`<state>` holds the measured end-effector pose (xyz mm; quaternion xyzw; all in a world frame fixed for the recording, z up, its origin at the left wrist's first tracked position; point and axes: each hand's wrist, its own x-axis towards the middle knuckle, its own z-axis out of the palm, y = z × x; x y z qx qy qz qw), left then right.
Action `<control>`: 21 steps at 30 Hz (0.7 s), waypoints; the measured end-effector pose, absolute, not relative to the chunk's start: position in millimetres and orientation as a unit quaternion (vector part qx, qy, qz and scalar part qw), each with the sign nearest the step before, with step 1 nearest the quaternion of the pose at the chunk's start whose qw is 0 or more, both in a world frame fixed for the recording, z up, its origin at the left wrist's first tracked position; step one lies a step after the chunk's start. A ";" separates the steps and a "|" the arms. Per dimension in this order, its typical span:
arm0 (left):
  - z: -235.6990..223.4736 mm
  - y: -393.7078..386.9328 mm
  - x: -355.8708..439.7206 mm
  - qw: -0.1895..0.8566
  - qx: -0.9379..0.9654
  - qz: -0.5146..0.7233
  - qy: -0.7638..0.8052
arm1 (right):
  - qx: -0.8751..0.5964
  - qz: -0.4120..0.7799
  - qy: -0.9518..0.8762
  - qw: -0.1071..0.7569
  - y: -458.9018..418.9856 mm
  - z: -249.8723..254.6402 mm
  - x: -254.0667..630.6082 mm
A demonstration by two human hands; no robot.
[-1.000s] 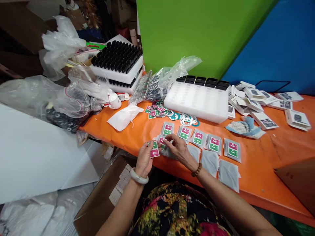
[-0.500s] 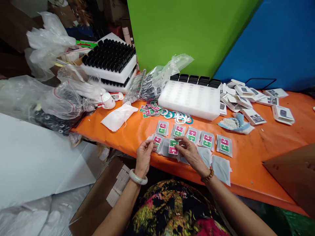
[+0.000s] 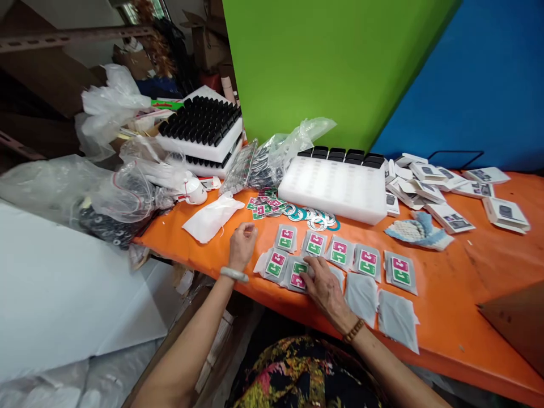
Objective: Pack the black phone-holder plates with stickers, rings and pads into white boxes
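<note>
My right hand [image 3: 326,290] rests its fingers and thumb on the right side of a pink-and-green printed sachet [image 3: 298,272], which lies flat on a grey pouch [image 3: 288,277] in the near row. Away from the pouches, my left hand [image 3: 242,246] hovers over the orange table with loosely bent fingers and nothing visible in them. Left of the touched sachet, another pouch bears a similar sachet [image 3: 276,264]. Behind them runs a row of grey pouches, each topped with a sachet [image 3: 314,244]. Bare grey pouches [image 3: 361,297] lie to the right, one partly under my right hand.
Loose sachets [image 3: 266,204] and ring-shaped cards [image 3: 317,220] lie in front of a white foam tray [image 3: 334,187]. A white bag [image 3: 212,218] sits at left, small white boxes [image 3: 450,218] and a knitted glove [image 3: 420,231] at right. Plastic bags [image 3: 123,195] crowd the left end.
My left hand has moved off the near pouches, up and to the left. My right hand stays at the same sachet, its fingers now lower over it. The camera view has shifted slightly.
</note>
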<state>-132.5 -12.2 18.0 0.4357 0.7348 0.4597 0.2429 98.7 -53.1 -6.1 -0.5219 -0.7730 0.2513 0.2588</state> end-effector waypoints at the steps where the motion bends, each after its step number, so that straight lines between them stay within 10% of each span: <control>1: 17.3 1.7 -138.4 0.231 0.443 0.450 0.740 | -0.528 0.246 -0.770 0.263 -53.6 -5.6 98.9; 21: -0.1 108.3 -157.4 0.227 0.543 0.305 0.748 | -0.515 0.270 -0.738 0.342 -26.9 6.3 121.7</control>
